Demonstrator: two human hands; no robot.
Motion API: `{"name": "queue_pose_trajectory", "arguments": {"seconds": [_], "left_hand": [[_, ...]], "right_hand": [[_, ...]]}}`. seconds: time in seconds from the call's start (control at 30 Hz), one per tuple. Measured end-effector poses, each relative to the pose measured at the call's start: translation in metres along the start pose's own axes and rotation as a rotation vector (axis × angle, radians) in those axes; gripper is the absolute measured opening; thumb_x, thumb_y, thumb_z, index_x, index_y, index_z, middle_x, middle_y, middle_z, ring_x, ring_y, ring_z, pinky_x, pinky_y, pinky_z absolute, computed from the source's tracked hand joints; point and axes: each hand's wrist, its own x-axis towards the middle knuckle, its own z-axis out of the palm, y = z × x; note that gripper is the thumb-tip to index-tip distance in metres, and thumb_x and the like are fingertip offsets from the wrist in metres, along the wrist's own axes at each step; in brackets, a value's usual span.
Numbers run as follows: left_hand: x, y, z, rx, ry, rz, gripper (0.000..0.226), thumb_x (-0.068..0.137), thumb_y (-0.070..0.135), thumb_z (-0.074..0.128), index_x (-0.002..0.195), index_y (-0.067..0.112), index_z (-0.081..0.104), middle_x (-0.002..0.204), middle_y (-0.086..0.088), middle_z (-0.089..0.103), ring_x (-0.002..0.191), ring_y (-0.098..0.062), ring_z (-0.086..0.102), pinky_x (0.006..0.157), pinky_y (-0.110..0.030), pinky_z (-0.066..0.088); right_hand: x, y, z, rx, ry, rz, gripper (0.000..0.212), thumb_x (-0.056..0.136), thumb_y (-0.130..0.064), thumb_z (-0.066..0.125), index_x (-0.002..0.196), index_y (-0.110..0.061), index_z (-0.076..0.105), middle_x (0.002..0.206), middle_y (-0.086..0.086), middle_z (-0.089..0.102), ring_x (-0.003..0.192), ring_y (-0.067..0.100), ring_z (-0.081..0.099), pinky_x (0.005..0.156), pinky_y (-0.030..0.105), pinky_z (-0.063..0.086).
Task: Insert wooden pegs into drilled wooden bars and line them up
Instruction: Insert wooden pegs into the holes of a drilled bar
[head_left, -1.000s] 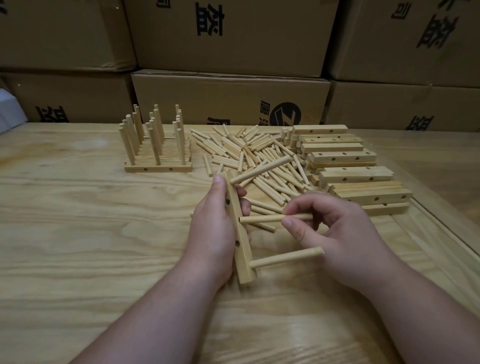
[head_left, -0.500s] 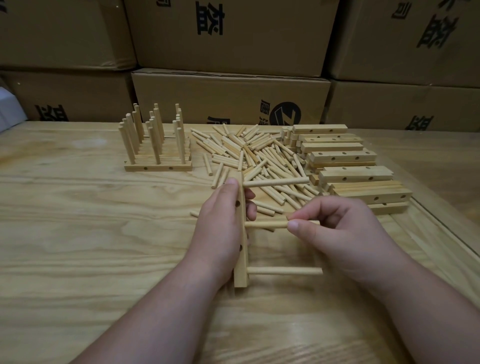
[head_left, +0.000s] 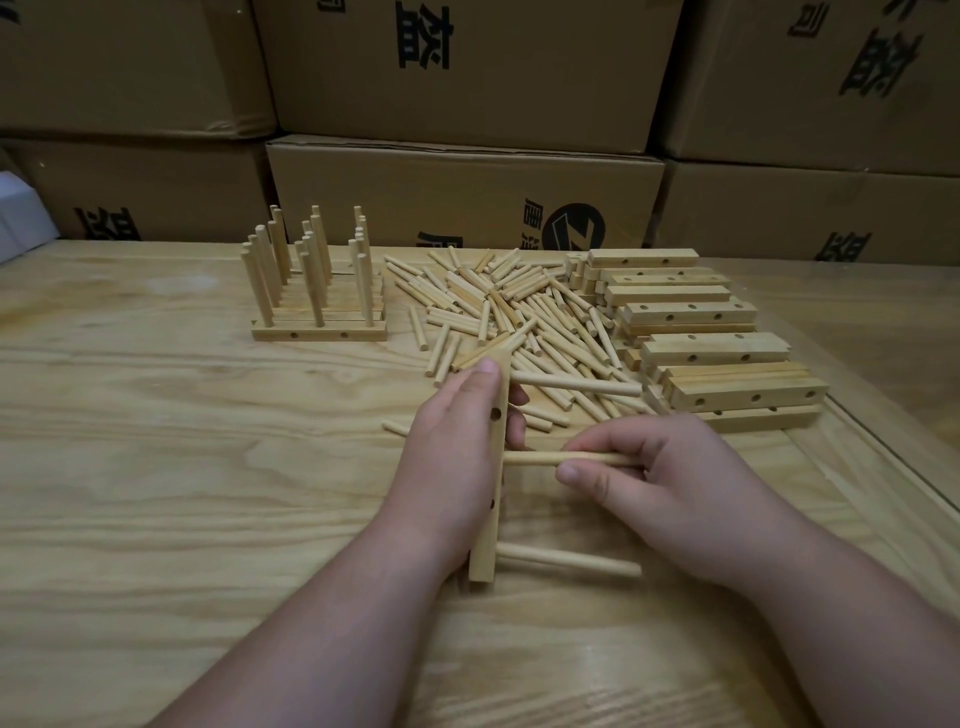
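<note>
The left hand (head_left: 457, 457) grips a pale wooden bar (head_left: 491, 483), fingers curled round it, holding it on edge on the table (head_left: 156, 493) so that it runs away from the person. The bar's upper face shows small dark drilled holes. Three round pegs stick out of its right side, lying level: a far peg (head_left: 576, 383), a middle peg (head_left: 571, 458) and a near peg (head_left: 569, 560). The right hand (head_left: 670, 488) pinches the middle peg between thumb and curled fingers, at the peg's outer half. Beyond the hands lies a loose heap of pegs (head_left: 519, 317), with stacked drilled bars (head_left: 701, 332) to its right and a row of finished bars (head_left: 317, 291) with upright pegs to its left.
</note>
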Motion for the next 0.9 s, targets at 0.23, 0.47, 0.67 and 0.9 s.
{"name": "queue_pose_trajectory", "arguments": {"seconds": [0.23,0.47,0.67,0.9], "left_hand": [[-0.002,-0.001,0.002,0.079,0.012,0.057,0.045,0.103,0.054,0.039,0.087,0.023,0.067,0.067,0.008,0.061,0.059,-0.006,0.053,0.057,-0.030,0.042],[-0.002,0.002,0.001,0.021,0.057,0.042,0.045,0.105,0.051,0.038,0.083,0.027,0.070,0.065,0.006,0.061,0.056,-0.007,0.052,0.050,-0.024,0.041],[-0.003,0.002,-0.001,-0.045,0.040,0.052,0.049,0.105,0.049,0.040,0.086,0.017,0.072,0.064,0.001,0.061,0.054,-0.008,0.054,0.046,-0.020,0.042],[-0.004,0.002,0.000,-0.037,0.009,0.073,0.048,0.106,0.050,0.039,0.087,0.019,0.071,0.065,0.000,0.063,0.055,-0.008,0.056,0.056,-0.028,0.041]], "right_hand": [[0.000,-0.001,0.000,-0.053,-0.005,-0.007,0.006,0.085,-0.037,0.074,0.081,-0.036,0.077,0.081,-0.019,0.073,0.078,-0.001,0.067,0.068,0.012,0.049],[0.003,0.002,0.007,-0.003,-0.027,-0.006,0.007,0.089,-0.037,0.069,0.086,-0.036,0.076,0.081,-0.003,0.074,0.079,0.014,0.068,0.072,0.029,0.051],[0.003,0.001,0.011,0.032,-0.002,-0.017,0.012,0.091,-0.031,0.069,0.082,-0.037,0.075,0.079,0.002,0.074,0.077,0.016,0.066,0.070,0.027,0.050],[0.003,-0.002,0.008,0.038,-0.066,0.030,0.019,0.092,-0.033,0.066,0.076,-0.030,0.074,0.062,0.003,0.062,0.058,0.010,0.050,0.054,0.019,0.041]]}}
